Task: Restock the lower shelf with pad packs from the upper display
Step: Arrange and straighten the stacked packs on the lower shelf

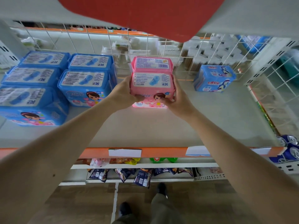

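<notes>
Both hands, left hand (123,92) and right hand (177,97), clasp a pink pad pack (152,84) by its sides, cartoon-printed, near mid-shelf (161,126). Another pink pack (152,64) sits behind. Blue pad packs (87,81) fill the shelf's left; a wire grid (97,41) backs it.

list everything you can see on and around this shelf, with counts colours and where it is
blue plastic pad packs: at least five, blue, stacked in rows on the shelf's left
pink plastic pad packs: two visible, pink, mid-shelf, front one held between both hands
lone blue pad pack with a cartoon figure: one, blue, right rear of shelf
white wire grid: one, white, behind the packs
orange shelf edge strip: one, orange, front of shelf, white tags on it
snack packets: several, dark purple, lower shelf
blue cans: several, blue, far right
left hand: left side of front pink pack
right hand: right side of it
</notes>
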The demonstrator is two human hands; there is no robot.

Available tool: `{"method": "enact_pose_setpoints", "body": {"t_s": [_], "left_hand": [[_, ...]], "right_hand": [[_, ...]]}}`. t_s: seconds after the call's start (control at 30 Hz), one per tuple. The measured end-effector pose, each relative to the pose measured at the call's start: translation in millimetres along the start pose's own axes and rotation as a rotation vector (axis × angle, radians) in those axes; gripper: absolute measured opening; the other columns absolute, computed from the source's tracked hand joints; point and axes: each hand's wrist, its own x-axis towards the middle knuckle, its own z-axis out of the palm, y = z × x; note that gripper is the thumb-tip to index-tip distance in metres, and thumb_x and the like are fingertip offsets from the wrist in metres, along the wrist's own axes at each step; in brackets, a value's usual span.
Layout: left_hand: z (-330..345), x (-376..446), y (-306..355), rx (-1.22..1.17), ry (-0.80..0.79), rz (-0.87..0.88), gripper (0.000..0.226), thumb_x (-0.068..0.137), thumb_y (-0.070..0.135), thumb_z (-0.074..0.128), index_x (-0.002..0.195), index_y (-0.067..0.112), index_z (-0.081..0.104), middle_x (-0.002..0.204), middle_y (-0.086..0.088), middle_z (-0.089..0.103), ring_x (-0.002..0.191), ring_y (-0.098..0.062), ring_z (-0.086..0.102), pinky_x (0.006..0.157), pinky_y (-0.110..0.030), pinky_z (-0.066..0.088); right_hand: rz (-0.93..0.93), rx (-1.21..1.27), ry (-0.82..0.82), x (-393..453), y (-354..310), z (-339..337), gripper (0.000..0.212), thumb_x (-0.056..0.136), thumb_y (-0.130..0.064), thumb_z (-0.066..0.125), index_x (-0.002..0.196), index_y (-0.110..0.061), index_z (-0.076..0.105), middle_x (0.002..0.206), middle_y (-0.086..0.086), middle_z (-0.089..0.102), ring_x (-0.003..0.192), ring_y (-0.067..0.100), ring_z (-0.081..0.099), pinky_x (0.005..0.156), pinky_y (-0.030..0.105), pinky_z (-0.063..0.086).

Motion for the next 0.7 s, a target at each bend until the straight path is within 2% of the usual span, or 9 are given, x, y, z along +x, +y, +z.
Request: {"method": "enact_pose_setpoints", "body": {"t_s": [0.07,0.2,0.3,0.4,0.57,0.7], "left_hand": [[0.8,-1.0,-0.1,0.006,0.038,0.003,0.080,0.079,0.017,0.085,0.145,0.020,0.041,0.132,0.004,0.061,0.122,-0.016,0.058,0.104,-0.031,0.047],[3.6,0.0,-1.2,0.037,0.093,0.002,0.069,0.084,0.020,0.081,0.143,0.018,0.044,0.135,0.001,0.061,0.125,-0.019,0.057,0.098,-0.027,0.045],[2.9,0.0,-2.3,0.066,0.073,0.018,0.069,0.084,0.022,0.081,0.143,0.018,0.044,0.137,0.001,0.060,0.127,-0.021,0.057,0.101,-0.030,0.045],[2.3,-0.8,-5.6,0.083,0.074,0.038,0.068,0.086,0.022,0.080,0.143,0.017,0.044,0.136,0.000,0.061,0.126,-0.021,0.057,0.102,-0.030,0.045],[7.1,0.1,-8.8,0.038,0.092,0.060,0.066,0.089,0.017,0.075,0.146,0.018,0.041,0.136,0.000,0.060,0.126,-0.020,0.056,0.097,-0.025,0.043],[7.6,-3.3,-9.1,0.027,0.079,0.037,0.067,0.091,0.017,0.073,0.148,0.018,0.038,0.136,0.001,0.060,0.125,-0.021,0.057,0.104,-0.031,0.045]], "right_hand": [[0.002,-0.018,0.000,3.1,0.4,-1.0,0.098,0.086,-0.005,0.074,0.159,-0.022,0.011,0.135,-0.009,0.059,0.127,0.010,0.057,0.110,0.041,0.047],[-0.006,-0.041,0.016,10.5,1.0,-2.7,0.095,0.086,-0.004,0.076,0.158,-0.021,0.017,0.135,-0.009,0.058,0.127,0.010,0.057,0.110,0.043,0.046],[-0.022,-0.056,0.032,11.2,2.8,-2.6,0.093,0.084,-0.005,0.078,0.157,-0.019,0.021,0.130,-0.015,0.058,0.125,0.007,0.056,0.109,0.040,0.047],[-0.042,-0.056,0.026,11.2,5.7,-2.5,0.091,0.084,-0.004,0.078,0.154,-0.026,0.023,0.126,-0.022,0.057,0.126,0.007,0.056,0.109,0.039,0.048],[-0.038,-0.075,0.037,16.1,8.3,-1.8,0.093,0.084,-0.006,0.079,0.156,-0.016,0.021,0.130,-0.016,0.056,0.124,0.005,0.055,0.109,0.034,0.047],[-0.013,-0.087,0.067,12.6,4.1,-0.8,0.088,0.080,-0.012,0.083,0.152,-0.015,0.032,0.131,-0.007,0.059,0.124,0.016,0.059,0.105,0.043,0.050]]}}
